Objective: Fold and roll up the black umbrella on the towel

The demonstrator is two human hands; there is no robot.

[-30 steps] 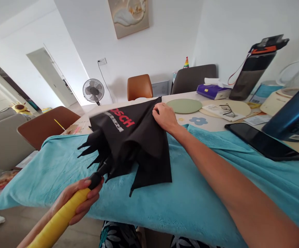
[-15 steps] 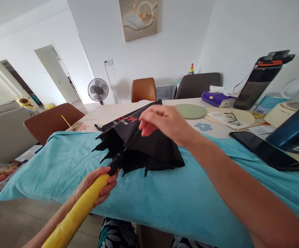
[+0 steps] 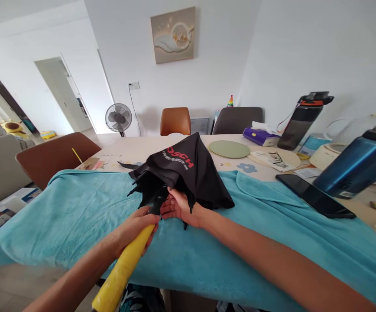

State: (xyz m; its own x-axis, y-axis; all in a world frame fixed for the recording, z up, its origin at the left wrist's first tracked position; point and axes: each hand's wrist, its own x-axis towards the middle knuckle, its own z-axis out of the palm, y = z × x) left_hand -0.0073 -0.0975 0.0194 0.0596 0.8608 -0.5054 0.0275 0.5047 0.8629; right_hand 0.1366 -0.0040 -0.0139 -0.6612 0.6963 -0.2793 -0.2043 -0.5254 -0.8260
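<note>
One black umbrella [image 3: 204,173] is spread slackly over the middle of the table, its folds loose and half collapsed, red and white lettering showing on the upper side. Its rib ends poke out toward the near left. From where I stand I see the left hand [image 3: 146,223] wrapped around the black collar, just where the yellow handle [image 3: 123,273] begins; the handle slants down toward the near edge. The right hand [image 3: 180,209] is in under the folds, half open with the palm showing, fingers pointing left at the black shaft; whether they touch it I can't tell.

Beneath all this a turquoise cloth [image 3: 256,255] covers the near part of the pale surface [image 3: 142,145] and drapes over its front edge. Off to the right, a black phone [image 3: 314,196] lies beside a blue bottle [image 3: 353,162]. Farther back on that side are a dark bottle [image 3: 300,123] with an orange band, a purple tissue pack [image 3: 260,137] and a round green mat [image 3: 229,149]. Beyond the far edge there's an orange-brown chair [image 3: 175,121], with a fan [image 3: 118,118] to its left.
</note>
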